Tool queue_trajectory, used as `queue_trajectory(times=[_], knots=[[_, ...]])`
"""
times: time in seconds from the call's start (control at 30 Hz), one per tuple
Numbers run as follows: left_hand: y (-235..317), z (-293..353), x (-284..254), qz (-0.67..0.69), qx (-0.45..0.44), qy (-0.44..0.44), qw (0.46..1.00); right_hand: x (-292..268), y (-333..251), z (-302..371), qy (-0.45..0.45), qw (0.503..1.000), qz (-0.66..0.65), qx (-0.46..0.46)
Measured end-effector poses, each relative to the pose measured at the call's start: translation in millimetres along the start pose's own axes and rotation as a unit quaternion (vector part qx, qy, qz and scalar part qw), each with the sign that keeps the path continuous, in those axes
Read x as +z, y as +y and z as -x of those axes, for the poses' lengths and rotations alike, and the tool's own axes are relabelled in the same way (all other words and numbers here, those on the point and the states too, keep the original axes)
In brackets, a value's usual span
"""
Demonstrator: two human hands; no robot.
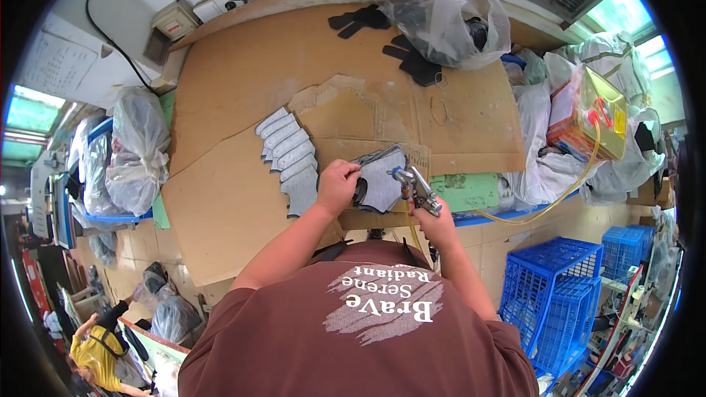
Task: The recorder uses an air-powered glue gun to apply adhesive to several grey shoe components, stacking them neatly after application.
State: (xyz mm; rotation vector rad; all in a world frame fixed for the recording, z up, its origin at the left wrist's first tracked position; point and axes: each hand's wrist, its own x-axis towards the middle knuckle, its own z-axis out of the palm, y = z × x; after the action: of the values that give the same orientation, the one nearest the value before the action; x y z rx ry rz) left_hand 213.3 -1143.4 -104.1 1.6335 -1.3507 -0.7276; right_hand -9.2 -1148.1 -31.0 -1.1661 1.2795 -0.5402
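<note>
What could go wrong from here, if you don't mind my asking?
Spray could hit the left hand, as the spray gun points toward the grey piece it holds. Overspray might reach the row of grey pieces nearby. The hose, hanging in a loose curve by the bags, could snag.

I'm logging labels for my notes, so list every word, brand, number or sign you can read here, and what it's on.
I won't copy wording, but here is where it stands:
Brown shirt: large white lettering, upside down here, legible.
Paper on the wall: writing, too small to read.
Small wall box: red-marked label, too small.
Orange-sided container: markings, too small.
Spray gun and grey piece: none I can make out.
</note>
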Motion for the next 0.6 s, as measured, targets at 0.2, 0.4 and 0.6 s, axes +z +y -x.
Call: queue_trajectory(times=[0.2, 0.4, 0.6], knots=[[1.1, 1.4, -2.4, 0.027, -0.053, -0.003, 0.998, -10.5, 8.6, -2.5, 0.021, 0.999, -0.031, -0.028], [-25.6, 23.6, -48.3, 0.186, -0.264, -0.016, 0.946, -11.6, 5.8, 2.7, 0.007, 0.999, -0.032, 0.016], [-73.9, 68.0, -92.0, 0.174, -0.336, 0.083, 0.922, -7.4, 6.7, 0.3, -0.026, 0.999, -0.026, -0.015]])
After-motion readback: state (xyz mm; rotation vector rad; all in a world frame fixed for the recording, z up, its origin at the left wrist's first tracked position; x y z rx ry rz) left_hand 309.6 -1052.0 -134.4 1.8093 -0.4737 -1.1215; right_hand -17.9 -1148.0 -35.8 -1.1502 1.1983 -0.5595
